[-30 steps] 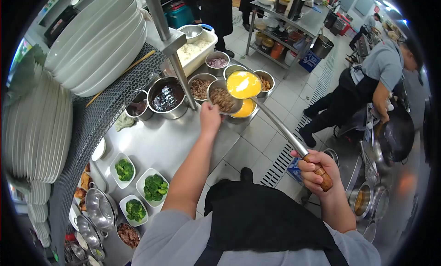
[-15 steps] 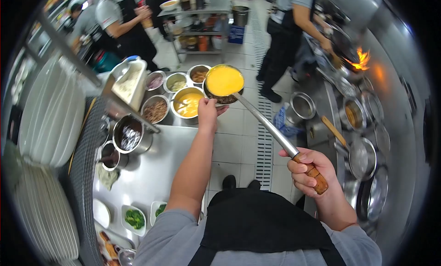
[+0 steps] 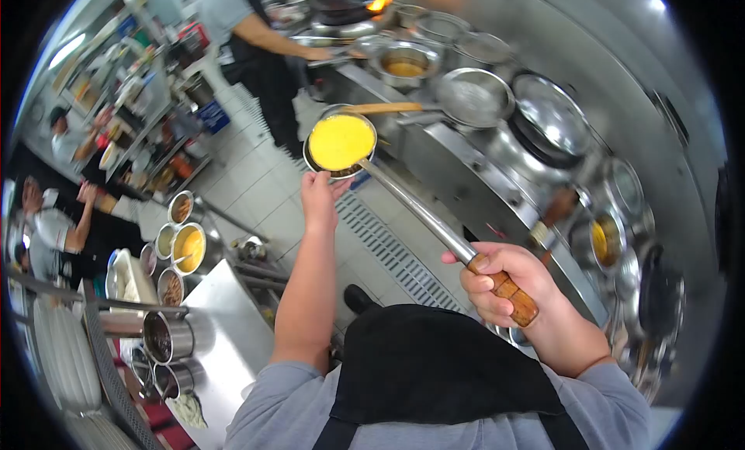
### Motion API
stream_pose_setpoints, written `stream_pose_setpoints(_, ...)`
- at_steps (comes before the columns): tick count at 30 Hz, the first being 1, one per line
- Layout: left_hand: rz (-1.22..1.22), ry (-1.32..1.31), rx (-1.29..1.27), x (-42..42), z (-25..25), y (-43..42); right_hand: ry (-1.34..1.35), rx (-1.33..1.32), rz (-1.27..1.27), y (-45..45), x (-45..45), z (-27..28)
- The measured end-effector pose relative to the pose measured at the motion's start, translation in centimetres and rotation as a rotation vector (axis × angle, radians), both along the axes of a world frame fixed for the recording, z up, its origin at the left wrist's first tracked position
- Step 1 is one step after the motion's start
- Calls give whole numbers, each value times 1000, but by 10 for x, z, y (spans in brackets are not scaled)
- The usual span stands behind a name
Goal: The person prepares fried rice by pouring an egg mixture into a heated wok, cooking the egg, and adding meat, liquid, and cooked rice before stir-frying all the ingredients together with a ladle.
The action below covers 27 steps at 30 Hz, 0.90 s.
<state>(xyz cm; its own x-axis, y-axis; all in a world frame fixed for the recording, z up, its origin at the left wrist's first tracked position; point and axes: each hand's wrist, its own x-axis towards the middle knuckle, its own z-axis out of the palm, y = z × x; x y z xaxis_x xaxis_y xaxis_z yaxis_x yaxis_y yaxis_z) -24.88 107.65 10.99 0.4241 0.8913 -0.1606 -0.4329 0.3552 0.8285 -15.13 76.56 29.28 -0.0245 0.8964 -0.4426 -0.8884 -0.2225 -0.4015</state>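
My right hand (image 3: pixel 512 283) is closed round the wooden handle of a long metal ladle (image 3: pixel 423 213). The ladle's bowl, full of yellow liquid (image 3: pixel 341 141), is over a metal bowl (image 3: pixel 308 156) with dark contents barely showing beneath it. My left hand (image 3: pixel 320 198) grips the near rim of that metal bowl, its fingers partly hidden under it. Both are held out in front of me, above the tiled floor and the drain grate.
On the right, a metal stove counter (image 3: pixel 458 151) holds strainers, pots and a lidded pan (image 3: pixel 551 120). A co-worker (image 3: pixel 252 38) stands ahead by a flame. At left are a steel table (image 3: pixel 225 318), a pot of yellow liquid (image 3: pixel 188 248) and stacked plates (image 3: pixel 66 357).
The view has swung right, from the prep table toward the stove. My left hand has carried the metal bowl off the containers, and the ladle has moved along above it.
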Motion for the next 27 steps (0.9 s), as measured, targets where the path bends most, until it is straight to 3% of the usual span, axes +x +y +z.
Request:
stream_pose_setpoints(7,-354,-52,2,120,3,-164,-25,-17,-313,-170,14,10)
stream_pose_setpoints(13,-627,-40,-29,188,-23,-298,-61,-46,-578,-287,-12,-7)
stream_pose_setpoints(22,-1075,-67,6,261,-30,-485,-71,18,-1058,-402,-73,-42)
stream_pose_setpoints(27,-1299,63,27,270,-19,-599,19,2,-1301,-459,-91,-24)
